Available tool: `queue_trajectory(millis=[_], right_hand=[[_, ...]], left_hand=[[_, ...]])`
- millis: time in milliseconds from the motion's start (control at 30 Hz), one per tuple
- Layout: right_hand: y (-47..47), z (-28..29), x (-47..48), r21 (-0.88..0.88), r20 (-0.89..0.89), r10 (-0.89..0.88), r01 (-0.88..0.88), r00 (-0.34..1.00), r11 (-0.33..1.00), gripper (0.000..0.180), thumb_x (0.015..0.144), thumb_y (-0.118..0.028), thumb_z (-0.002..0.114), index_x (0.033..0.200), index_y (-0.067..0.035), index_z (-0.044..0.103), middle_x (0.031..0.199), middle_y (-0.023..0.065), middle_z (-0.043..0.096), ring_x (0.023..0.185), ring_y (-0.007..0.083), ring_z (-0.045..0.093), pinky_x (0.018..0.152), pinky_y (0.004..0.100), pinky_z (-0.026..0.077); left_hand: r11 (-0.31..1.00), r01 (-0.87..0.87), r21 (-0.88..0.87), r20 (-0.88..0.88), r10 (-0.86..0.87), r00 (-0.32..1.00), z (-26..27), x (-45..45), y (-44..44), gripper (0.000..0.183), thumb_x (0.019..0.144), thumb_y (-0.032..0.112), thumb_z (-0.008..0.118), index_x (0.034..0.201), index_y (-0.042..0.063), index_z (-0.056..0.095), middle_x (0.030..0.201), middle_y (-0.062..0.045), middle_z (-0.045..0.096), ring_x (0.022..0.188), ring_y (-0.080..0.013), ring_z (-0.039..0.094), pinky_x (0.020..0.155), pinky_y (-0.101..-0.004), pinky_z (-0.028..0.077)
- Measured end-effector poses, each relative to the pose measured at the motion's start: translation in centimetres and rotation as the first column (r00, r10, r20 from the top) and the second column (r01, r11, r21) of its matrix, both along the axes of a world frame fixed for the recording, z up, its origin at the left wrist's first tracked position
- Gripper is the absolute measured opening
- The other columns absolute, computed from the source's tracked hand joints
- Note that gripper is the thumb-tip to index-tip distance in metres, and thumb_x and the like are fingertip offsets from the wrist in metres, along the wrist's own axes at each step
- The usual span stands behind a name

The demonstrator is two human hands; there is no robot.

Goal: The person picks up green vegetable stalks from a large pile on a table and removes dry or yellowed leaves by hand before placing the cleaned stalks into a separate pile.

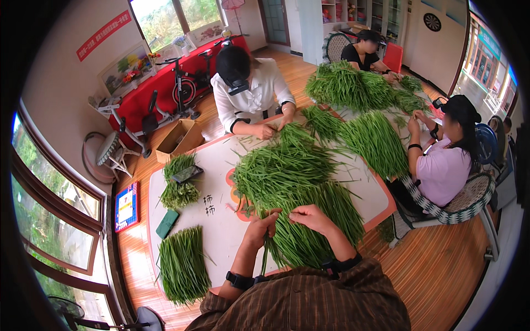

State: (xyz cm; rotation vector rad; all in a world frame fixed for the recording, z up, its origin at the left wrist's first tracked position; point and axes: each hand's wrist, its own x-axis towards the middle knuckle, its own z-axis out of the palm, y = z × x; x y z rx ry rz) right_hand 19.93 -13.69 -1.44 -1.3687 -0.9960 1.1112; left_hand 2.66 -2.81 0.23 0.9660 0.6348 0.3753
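Note:
My left hand (260, 231) grips a few long green stalks (265, 257), apparently Chinese chives, whose leaves hang down towards the table's near edge. Just right of it is my right hand (311, 218), thumb and forefinger brought together. Whether anything thin sits between those fingertips is too small to tell. Both hands are above a heap of loose chives (298, 240) that fans across the near side of the table (219, 165). Beyond them spreads a larger chive pile (285, 167).
At the left lie a chive bundle (184, 265), a green case (167, 224) and more bundles (179, 196) with a phone (187, 173) on top. Co-workers (254, 89) (443, 153) (366, 51) sit around the tables. A cardboard box (180, 140) stands on the floor.

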Motion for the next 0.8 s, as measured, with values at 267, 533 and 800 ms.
queue_trajectory(millis=[267,533,800], right_hand=[[0.7,3.1,-2.3,-0.072,0.244,0.046,-0.029,0.969,0.997,0.022,0.084,-0.02,0.059,0.085,0.002,0.063,0.071,0.0014,0.062,0.065,0.0054,0.053,0.06,0.0209,0.043],[2.4,2.1,-2.6,0.178,0.183,-0.11,0.077,0.977,0.981,0.02,0.081,-0.018,0.06,0.082,0.002,0.062,0.064,0.004,0.059,0.056,0.0067,0.048,0.05,0.024,0.039],[2.1,3.1,-3.6,0.328,0.348,-0.153,0.033,0.925,0.944,0.016,0.083,-0.015,0.056,0.08,0.001,0.056,0.065,0.0079,0.055,0.06,0.0161,0.052,0.055,0.0278,0.041]], left_hand=[[0.995,-0.011,0.095,-0.04,0.015,0.999,0.4,0.3,-0.5,0.016,0.085,0.016,0.056,0.087,0.0,0.059,0.049,0.002,0.041,0.04,-0.0075,0.037,0.038,-0.0223,0.029],[0.989,0.072,0.128,-0.072,-0.063,0.995,1.5,-0.1,-0.7,0.017,0.086,0.019,0.054,0.077,0.005,0.052,0.049,0.002,0.041,0.042,-0.0089,0.037,0.041,-0.0228,0.029],[0.874,0.291,-0.389,0.269,-0.194,0.943,-0.1,-1.5,-0.4,0.019,0.09,0.022,0.044,0.081,0.007,0.052,0.051,0.008,0.029,0.044,-0.0051,0.028,0.041,-0.0194,0.025]])
